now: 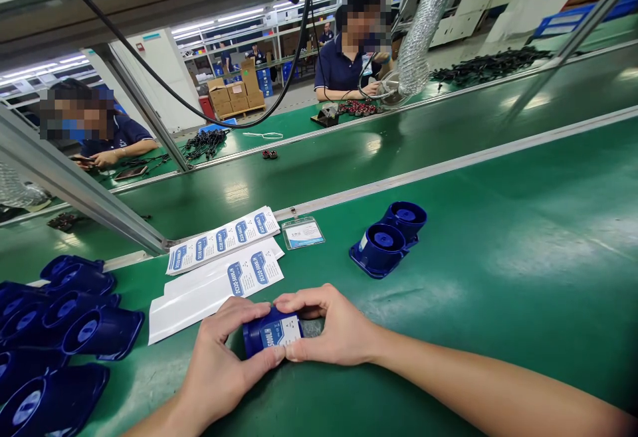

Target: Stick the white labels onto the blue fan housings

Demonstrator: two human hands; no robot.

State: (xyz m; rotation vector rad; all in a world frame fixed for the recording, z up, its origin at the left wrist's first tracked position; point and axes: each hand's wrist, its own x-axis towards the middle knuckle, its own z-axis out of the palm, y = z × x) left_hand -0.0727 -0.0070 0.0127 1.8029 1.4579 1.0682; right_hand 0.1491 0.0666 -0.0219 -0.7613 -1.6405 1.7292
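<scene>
Blue cup (255,339) with a white-and-blue label (283,333) facing me: in my head view it sits low, just left of centre, clasped from both sides. My left grip (222,357) wraps its left end, thumb on the near edge; my right grip (336,331) pinches at the label's right part, the two thumbs meeting at its lower edge. I can't tell whether the cup touches the bench (498,258).

A clear badge holder (303,232) has a card in it and lies beside the label sheets (224,241), beyond my hands. Far back, cartons (236,95) stand stacked; I can't see inside them.

More cups (97,331) crowd the left; a pair (379,261) stands ahead and right. A metal rail (448,165) bounds the far edge, with a post (90,194) at far left. Right of the pair, I have open green surface.
</scene>
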